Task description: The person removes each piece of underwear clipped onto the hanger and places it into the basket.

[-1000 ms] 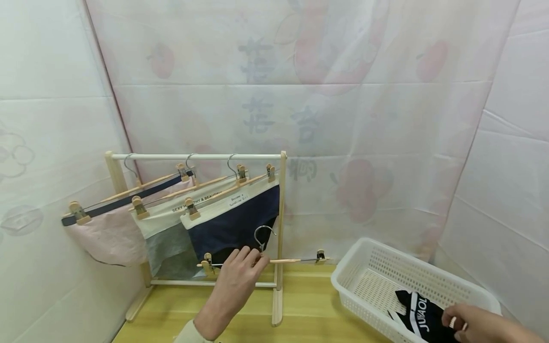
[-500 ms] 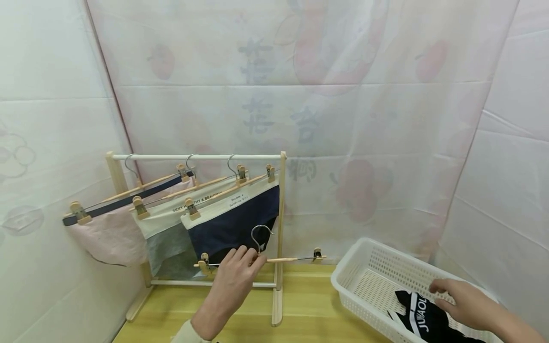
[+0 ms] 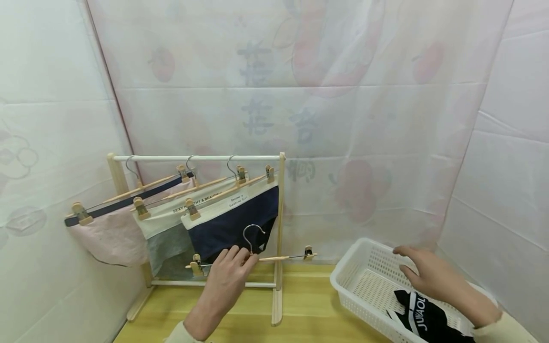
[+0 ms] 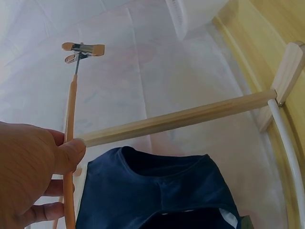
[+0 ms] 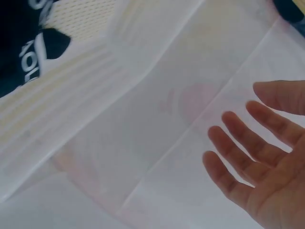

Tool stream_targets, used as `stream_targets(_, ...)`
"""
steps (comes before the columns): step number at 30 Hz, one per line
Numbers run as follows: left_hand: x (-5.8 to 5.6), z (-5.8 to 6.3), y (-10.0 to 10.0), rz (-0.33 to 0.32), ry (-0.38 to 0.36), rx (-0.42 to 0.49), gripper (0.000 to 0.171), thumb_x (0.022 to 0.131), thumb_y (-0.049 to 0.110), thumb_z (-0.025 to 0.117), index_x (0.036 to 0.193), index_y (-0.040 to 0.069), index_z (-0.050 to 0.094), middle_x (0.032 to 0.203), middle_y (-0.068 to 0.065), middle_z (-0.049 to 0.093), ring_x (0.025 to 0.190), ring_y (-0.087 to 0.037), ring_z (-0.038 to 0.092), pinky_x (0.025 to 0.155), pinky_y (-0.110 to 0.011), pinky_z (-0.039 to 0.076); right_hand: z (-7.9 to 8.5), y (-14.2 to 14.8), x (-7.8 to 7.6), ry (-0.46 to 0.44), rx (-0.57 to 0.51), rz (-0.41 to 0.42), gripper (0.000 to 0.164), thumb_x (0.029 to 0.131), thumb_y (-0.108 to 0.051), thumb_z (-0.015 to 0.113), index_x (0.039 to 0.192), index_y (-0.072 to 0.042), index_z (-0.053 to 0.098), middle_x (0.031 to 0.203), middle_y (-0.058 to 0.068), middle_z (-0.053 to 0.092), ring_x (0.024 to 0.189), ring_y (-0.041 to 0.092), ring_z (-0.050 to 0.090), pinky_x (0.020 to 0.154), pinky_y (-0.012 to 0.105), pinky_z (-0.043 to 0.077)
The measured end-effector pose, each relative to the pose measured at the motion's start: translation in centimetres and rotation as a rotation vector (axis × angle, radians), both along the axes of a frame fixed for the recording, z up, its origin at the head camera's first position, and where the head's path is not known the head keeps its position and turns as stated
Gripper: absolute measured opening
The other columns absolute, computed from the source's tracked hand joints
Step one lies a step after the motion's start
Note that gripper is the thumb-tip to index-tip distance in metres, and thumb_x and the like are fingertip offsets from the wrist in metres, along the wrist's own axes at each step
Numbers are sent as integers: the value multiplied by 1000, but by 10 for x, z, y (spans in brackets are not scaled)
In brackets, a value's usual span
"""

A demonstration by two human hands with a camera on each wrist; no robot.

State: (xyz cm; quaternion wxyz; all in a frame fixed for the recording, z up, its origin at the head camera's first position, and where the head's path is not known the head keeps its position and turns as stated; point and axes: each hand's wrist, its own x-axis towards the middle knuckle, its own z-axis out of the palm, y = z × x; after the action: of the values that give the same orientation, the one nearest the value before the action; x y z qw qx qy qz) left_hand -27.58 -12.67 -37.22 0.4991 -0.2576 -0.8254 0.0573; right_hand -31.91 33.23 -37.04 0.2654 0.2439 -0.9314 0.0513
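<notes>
My left hand pinches the bar of a wooden clip hanger in front of the rack; its metal hook points up and no garment hangs from its two clips. In the left wrist view the thumb presses on the hanger's bar. My right hand is above the white basket, holding nothing, its fingers extended and apart in the right wrist view. Black underpants with white lettering on the band lie in the basket below it.
A wooden rack stands on the yellow table. From its top rail hang navy-and-cream underpants, grey-and-cream underpants and pink underpants, each clipped to a hanger. Printed cloth walls enclose the table.
My right hand has risen from the black underpants and moved left and away over the basket, leaving them lying there. My left hand has shifted slightly left with the hanger.
</notes>
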Motion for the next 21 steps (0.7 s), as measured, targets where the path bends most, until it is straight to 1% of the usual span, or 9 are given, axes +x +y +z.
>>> stream_targets(3, 2, -1, -3, 9, -11, 3, 22, 87, 13, 43, 91, 20, 63, 76, 2, 55, 68, -16, 48, 60, -27, 37, 7, -15, -5, -50, -31, 6, 41, 80, -17, 64, 119, -11, 53, 111, 7, 63, 95, 27, 62, 72, 41, 51)
stream_targets(4, 2, -2, -4, 10, -11, 4, 22, 87, 13, 43, 91, 20, 63, 76, 2, 55, 68, -16, 47, 59, -27, 36, 8, -19, -8, -51, -41, 15, 43, 81, -18, 63, 121, -11, 51, 112, 7, 62, 95, 26, 62, 71, 40, 51)
stream_targets(6, 3, -2, -6, 16, -11, -1, 22, 87, 12, 43, 90, 20, 63, 75, 3, 54, 67, -16, 46, 59, -26, 35, 10, -28, -12, -50, -60, 28, 44, 81, -18, 63, 123, -14, 50, 110, 5, 63, 92, 25, 63, 67, 38, 51)
stream_targets(8, 4, -2, -8, 22, 0, 0, 22, 87, 10, 42, 89, 20, 62, 75, 3, 54, 67, -16, 46, 59, -26, 35, 11, -37, -18, -46, -90, 59, 45, 80, -17, 64, 123, -15, 50, 106, 4, 64, 90, 23, 63, 66, 37, 51)
stream_targets(11, 5, -2, -12, 27, 10, 0, 26, 87, 8, 39, 89, 19, 62, 76, 2, 54, 68, -17, 47, 60, -27, 36, 13, -50, -28, -70, -119, 95, 44, 81, -17, 64, 123, -17, 50, 105, 1, 64, 89, 21, 63, 68, 37, 50)
stream_targets(15, 7, -3, -18, 33, 19, 2, 29, 86, 6, 35, 89, 18, 62, 77, 1, 53, 69, -18, 48, 60, -28, 36, 15, -68, -38, -130, -159, 135, 42, 84, -20, 61, 124, -19, 49, 111, -1, 62, 93, 20, 62, 73, 37, 50)
stream_targets(21, 9, -4, -24, 55, 29, 5, 29, 87, 10, 34, 87, 19, 62, 74, 2, 52, 66, -17, 45, 57, -26, 32, 23, -94, -49, -196, -221, 201, 37, 89, -28, 54, 125, -20, 49, 117, -1, 60, 97, 21, 62, 76, 40, 50)
